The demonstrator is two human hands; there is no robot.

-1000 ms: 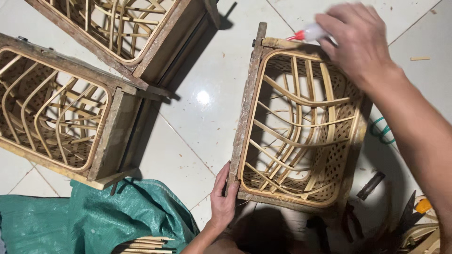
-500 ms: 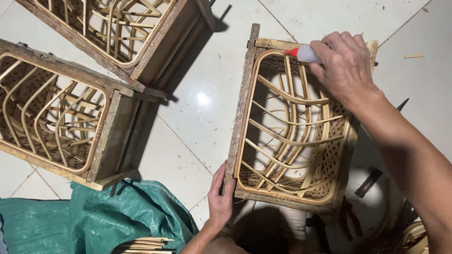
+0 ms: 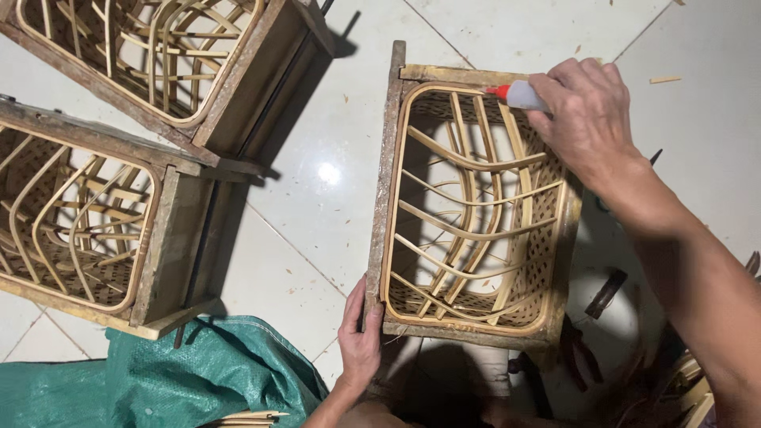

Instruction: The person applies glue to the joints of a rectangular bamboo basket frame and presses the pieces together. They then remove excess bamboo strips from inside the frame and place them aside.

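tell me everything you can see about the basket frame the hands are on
The wooden frame is a worn rectangular box of rough brownish boards, lying open side up on the white tiled floor. Inside sits a woven bamboo basket with a pale rim and curved crossing strips. The left hand grips its near left corner; the right hand holds a small red-tipped glue bottle at the far rim.

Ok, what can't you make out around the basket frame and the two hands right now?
Head view only:
- Glue bottle: the right hand covers its body; only the red tip shows.
- Whether glue is coming out: too small to tell.
- Left hand: its fingertips curl over the wooden frame corner, hidden.
- Dark tools at lower right: in shadow and behind the forearm, kind unclear.
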